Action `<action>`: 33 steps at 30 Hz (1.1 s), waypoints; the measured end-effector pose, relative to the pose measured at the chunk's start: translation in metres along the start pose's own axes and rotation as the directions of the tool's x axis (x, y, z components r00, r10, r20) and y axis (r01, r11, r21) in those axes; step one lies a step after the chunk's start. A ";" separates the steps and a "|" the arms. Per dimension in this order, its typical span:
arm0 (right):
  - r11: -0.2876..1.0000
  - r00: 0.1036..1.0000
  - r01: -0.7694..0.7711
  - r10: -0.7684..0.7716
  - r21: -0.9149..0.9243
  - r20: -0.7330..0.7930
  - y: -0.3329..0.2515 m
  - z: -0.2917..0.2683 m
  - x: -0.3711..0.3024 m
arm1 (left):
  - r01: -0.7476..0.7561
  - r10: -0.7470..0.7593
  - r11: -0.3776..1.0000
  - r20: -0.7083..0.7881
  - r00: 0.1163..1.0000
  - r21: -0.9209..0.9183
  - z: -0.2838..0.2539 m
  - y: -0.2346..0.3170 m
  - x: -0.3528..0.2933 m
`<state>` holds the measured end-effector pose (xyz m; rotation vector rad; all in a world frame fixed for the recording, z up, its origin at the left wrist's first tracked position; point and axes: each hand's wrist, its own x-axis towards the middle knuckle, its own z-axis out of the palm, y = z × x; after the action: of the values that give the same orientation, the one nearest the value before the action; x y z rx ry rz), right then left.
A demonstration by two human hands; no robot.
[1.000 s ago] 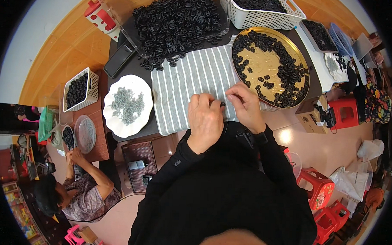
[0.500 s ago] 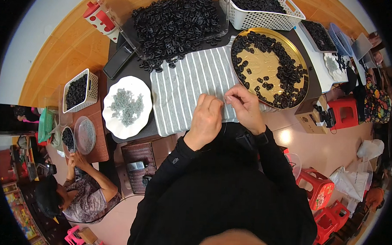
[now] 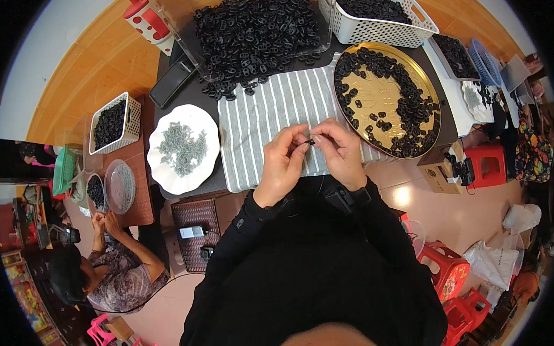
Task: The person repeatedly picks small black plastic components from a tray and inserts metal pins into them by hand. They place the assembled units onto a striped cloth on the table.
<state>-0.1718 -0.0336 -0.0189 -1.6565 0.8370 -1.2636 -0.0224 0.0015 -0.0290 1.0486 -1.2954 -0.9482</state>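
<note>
My left hand (image 3: 282, 166) and my right hand (image 3: 342, 154) meet above a grey-and-white striped cloth (image 3: 248, 132). Between their fingertips is a small black plastic piece (image 3: 310, 142), pinched from both sides. Its details are partly covered by my fingers. A scalloped white plate (image 3: 158, 169) to the left carries a heap of small grey springs (image 3: 183, 148). On the right, a round gold tray (image 3: 377, 94) bears many loose black pieces (image 3: 413, 107) with two holes each. A large pile of the same black pieces (image 3: 251, 35) spills from a clear bin beyond the cloth.
A white perforated basket (image 3: 379, 31) of black pieces stands at the far right, and a phone (image 3: 172, 84) lies at the far left beside a red-and-white dotted cup (image 3: 149, 23). Lower left, another person (image 3: 124, 277) works at a brown side table (image 3: 143, 196).
My hands have turned so the fingertips come together, and a black piece now shows between them. The view has shifted slightly.
</note>
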 end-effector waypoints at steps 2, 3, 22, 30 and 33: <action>1.000 0.999 -0.017 0.017 -0.002 0.033 0.000 -0.002 -0.002 | 0.035 -0.036 0.998 -0.014 0.999 -0.059 -0.001 -0.002 -0.001; 1.000 0.999 -0.010 0.011 -0.028 0.044 0.000 -0.003 -0.003 | 0.057 -0.059 0.991 -0.016 0.998 -0.118 -0.001 -0.001 0.000; 0.997 0.999 0.041 -0.040 -0.063 0.013 -0.005 0.003 0.000 | 0.075 -0.082 0.976 -0.025 0.996 -0.203 -0.002 0.000 -0.001; 0.996 0.998 0.026 -0.022 -0.085 0.056 -0.003 0.005 -0.002 | 0.094 -0.108 0.970 -0.054 0.993 -0.224 -0.002 0.002 -0.005; 0.997 0.995 -0.003 0.011 -0.081 0.096 -0.001 0.005 -0.002 | 0.105 -0.117 0.968 -0.042 0.992 -0.229 -0.006 -0.001 -0.007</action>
<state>-0.1673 -0.0302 -0.0192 -1.7624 0.8438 -1.1486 -0.0170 0.0079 -0.0319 0.9698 -1.0634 -1.1159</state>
